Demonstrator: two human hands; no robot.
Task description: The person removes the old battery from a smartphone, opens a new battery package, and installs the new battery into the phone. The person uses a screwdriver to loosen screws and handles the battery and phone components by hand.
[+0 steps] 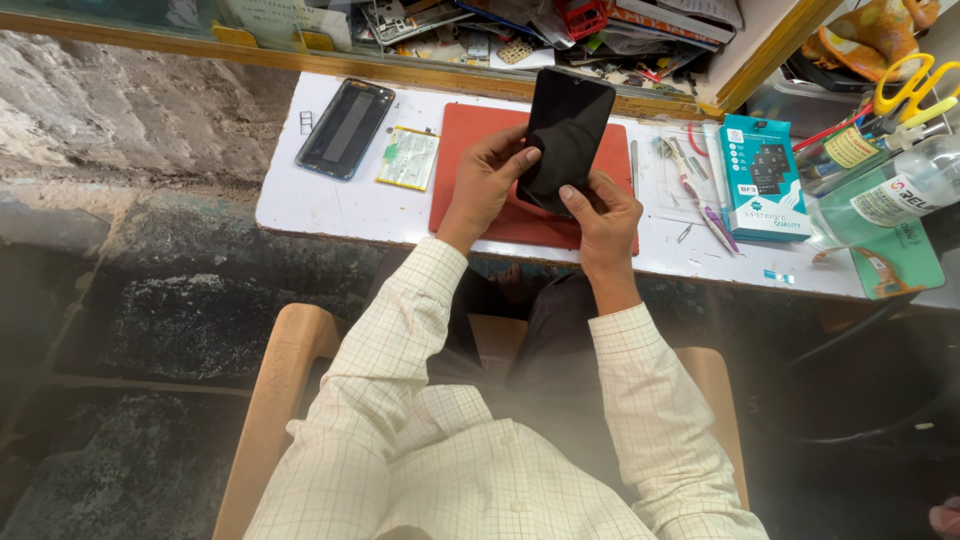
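Both of my hands hold a black phone (568,128), its dark glass face toward me, tilted above a red work mat (470,130). My left hand (487,178) grips the phone's lower left side with the thumb on the glass. The lower right corner sits in my right hand (607,208), thumb resting on the screen's bottom edge. The phone's lower end is hidden behind my fingers.
On the white bench (320,205) lie a phone back frame (345,128) and a flat battery (408,158) at the left. Tweezers and small tools (690,185), a blue box (765,178), a clear bottle (885,200) and yellow scissors (910,85) are at the right. A cluttered shelf (520,30) runs behind.
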